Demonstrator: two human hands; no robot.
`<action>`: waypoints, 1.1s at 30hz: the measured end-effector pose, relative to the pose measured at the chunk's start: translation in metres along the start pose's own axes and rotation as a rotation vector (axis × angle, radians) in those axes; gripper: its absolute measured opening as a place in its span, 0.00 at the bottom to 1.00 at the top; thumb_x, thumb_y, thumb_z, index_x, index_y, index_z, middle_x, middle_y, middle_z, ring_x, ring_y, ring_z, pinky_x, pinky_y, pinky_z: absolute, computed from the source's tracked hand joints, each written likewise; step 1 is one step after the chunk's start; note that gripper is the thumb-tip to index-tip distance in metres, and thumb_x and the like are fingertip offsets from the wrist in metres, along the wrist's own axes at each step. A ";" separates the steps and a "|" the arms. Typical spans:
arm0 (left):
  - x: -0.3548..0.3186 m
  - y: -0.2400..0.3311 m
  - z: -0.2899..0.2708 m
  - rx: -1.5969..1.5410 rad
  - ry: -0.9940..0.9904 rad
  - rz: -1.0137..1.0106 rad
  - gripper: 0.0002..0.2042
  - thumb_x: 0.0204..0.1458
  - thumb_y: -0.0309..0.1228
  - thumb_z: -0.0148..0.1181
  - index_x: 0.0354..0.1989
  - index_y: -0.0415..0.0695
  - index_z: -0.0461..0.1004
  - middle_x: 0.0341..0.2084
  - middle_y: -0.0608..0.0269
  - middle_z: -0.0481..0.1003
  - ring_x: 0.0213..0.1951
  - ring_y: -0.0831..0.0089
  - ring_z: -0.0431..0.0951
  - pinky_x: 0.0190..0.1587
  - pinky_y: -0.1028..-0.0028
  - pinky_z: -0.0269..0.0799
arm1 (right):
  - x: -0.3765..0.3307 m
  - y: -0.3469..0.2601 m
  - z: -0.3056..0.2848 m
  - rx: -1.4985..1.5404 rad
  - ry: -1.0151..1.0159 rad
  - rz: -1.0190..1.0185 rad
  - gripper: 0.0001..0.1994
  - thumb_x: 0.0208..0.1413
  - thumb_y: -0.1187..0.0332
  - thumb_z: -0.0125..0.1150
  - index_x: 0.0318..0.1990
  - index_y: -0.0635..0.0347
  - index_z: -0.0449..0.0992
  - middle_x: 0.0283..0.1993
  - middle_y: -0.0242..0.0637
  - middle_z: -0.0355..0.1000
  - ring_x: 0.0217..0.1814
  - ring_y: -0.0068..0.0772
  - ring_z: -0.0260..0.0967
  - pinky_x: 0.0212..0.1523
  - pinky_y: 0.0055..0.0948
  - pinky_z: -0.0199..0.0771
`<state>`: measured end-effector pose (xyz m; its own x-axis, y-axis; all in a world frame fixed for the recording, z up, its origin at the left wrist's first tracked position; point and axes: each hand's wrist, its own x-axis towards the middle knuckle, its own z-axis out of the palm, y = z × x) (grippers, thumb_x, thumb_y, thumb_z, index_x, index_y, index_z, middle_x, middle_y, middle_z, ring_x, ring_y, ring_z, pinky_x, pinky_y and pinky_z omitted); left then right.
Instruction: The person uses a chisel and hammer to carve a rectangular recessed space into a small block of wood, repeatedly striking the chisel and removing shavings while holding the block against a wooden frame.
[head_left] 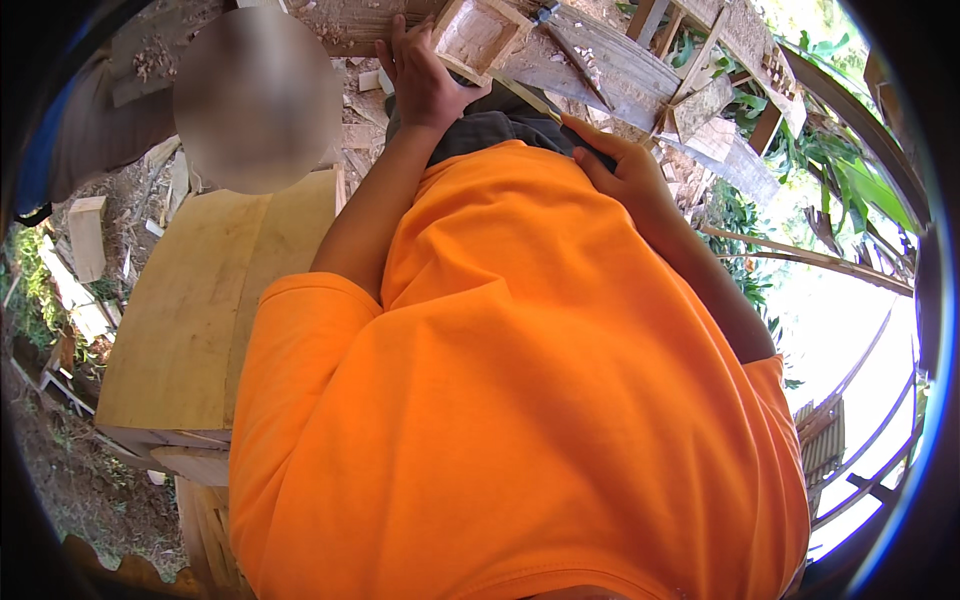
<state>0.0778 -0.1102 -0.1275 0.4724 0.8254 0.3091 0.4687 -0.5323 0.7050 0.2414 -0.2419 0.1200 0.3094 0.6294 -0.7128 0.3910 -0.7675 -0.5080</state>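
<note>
At the top middle, my left hand [425,85] steadies a small, square, hollowed wooden box [478,38], its palm and thumb against the near left side and its fingers pointing up. Pale raw wood shows inside the box. My right hand [625,165] is closed around the dark handle of a knife [528,97]. Its long, narrow blade points up and left, with the tip at the box's lower edge. Whether the blade touches the wood I cannot tell.
A plank [620,65] bears a slim dark tool [580,65] and shavings. A yellowish wooden block [190,300] stands at my left. Another person's arm [110,140] shows at the upper left, partly behind a blurred patch. Scrap timber [700,110] and plants lie at the right.
</note>
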 end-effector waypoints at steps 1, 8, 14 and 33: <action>0.000 0.000 0.000 0.005 -0.001 0.002 0.61 0.23 0.49 0.87 0.67 0.40 0.53 0.62 0.55 0.64 0.72 0.41 0.56 0.72 0.37 0.40 | 0.001 -0.004 -0.002 -0.020 -0.006 -0.002 0.22 0.65 0.63 0.60 0.67 0.45 0.74 0.47 0.49 0.82 0.48 0.41 0.81 0.53 0.34 0.76; 0.001 0.001 0.000 0.005 0.000 0.010 0.62 0.22 0.50 0.87 0.67 0.40 0.53 0.62 0.54 0.63 0.72 0.41 0.55 0.72 0.36 0.40 | 0.011 -0.013 -0.011 -0.154 -0.072 -0.040 0.21 0.65 0.64 0.59 0.66 0.45 0.75 0.43 0.51 0.82 0.43 0.41 0.81 0.49 0.34 0.76; 0.001 0.002 -0.001 0.024 0.002 0.009 0.62 0.22 0.50 0.87 0.66 0.40 0.53 0.62 0.53 0.63 0.72 0.41 0.55 0.71 0.36 0.40 | 0.006 -0.036 -0.007 -0.146 -0.024 0.001 0.21 0.65 0.66 0.56 0.65 0.49 0.76 0.37 0.50 0.81 0.36 0.40 0.79 0.44 0.36 0.75; 0.003 -0.002 0.001 -0.036 0.022 0.012 0.63 0.19 0.51 0.88 0.66 0.39 0.53 0.62 0.52 0.62 0.71 0.40 0.55 0.69 0.36 0.41 | 0.019 -0.044 0.000 -0.164 -0.083 -0.003 0.21 0.65 0.67 0.57 0.66 0.49 0.74 0.47 0.54 0.81 0.48 0.48 0.81 0.52 0.37 0.76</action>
<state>0.0792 -0.1074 -0.1287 0.4610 0.8233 0.3311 0.4356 -0.5350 0.7238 0.2301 -0.1967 0.1291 0.2382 0.6143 -0.7523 0.5296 -0.7314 -0.4295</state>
